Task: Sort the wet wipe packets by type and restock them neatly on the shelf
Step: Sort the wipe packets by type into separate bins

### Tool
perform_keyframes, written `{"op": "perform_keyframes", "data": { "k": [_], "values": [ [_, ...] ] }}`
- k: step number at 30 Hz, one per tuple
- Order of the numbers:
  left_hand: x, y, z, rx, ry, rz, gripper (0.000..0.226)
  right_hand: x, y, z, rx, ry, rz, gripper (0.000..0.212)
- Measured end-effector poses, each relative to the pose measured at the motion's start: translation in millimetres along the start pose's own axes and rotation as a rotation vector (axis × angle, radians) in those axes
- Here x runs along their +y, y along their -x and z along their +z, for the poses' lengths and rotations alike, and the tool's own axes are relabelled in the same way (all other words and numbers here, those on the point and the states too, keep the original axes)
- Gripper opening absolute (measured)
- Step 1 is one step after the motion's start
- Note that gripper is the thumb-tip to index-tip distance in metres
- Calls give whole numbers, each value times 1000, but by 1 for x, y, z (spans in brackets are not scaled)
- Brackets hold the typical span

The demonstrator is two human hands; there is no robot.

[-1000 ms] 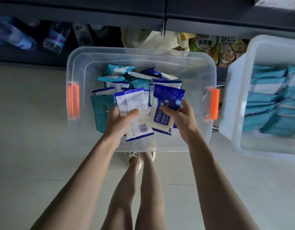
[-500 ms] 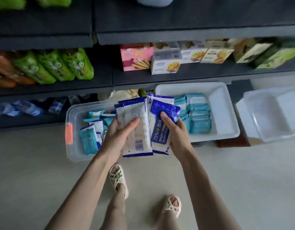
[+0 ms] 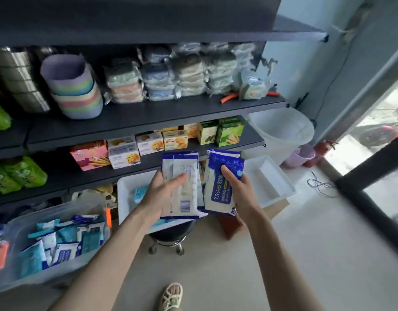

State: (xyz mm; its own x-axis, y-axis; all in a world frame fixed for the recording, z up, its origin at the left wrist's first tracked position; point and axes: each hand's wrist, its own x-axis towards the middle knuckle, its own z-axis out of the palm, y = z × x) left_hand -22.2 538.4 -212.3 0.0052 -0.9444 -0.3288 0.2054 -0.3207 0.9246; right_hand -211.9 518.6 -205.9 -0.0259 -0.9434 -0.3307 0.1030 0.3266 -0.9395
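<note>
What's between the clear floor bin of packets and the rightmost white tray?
Head view: another white tray holding teal packets, over a black stool.

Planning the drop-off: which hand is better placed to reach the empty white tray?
Probably right: the right hand, gripping alcohol wipe packets, is nearest the empty white tray; the left hand is by the other tray.

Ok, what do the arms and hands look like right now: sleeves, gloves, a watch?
Both forearms are bare up to the frame's edge: no sleeves in view. The left hand and right hand wear no gloves, and no watch, bracelet or ring shows on the sides facing the camera. The only worn item visible is a pale woven sandal on one foot.
</note>
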Motion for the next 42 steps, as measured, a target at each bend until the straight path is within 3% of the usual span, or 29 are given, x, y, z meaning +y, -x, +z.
{"op": "perform_keyframes", "data": {
  "k": [5,9,12,17,19,23,28,32,34,39,42],
  "values": [
    [35,-55,100,-17,-46,119,39,-53,-45,-88,84,3,-119,14],
    [34,-119,173,-68,-62,160,45,-80,-107,-154,104,70,-158,29],
    [28,-164,226,-60,-57,121,48,-89,-152,-201,118,94,-110,38],
    [18,-225,298,-54,-67,43,32,-91,-219,-270,77,39,17,19],
    [9,-249,317,-11,-70,10,29,-87,-247,-293,57,54,76,20],
    [-23,-296,349,119,-59,-84,25,-69,-309,-333,-3,163,157,30],
    [-79,-346,383,276,-38,-213,26,-42,-388,-376,-138,260,255,19],
    [-128,-379,391,368,-65,-352,26,-6,-440,-392,-239,345,354,30],
    [-153,-393,388,396,-84,-416,35,14,-461,-394,-280,416,368,30],
    [-225,-434,368,441,-169,-481,26,90,-516,-394,-315,642,323,36],
    [-269,-463,348,477,-262,-505,45,137,-545,-389,-336,772,287,36]
  ]
}}
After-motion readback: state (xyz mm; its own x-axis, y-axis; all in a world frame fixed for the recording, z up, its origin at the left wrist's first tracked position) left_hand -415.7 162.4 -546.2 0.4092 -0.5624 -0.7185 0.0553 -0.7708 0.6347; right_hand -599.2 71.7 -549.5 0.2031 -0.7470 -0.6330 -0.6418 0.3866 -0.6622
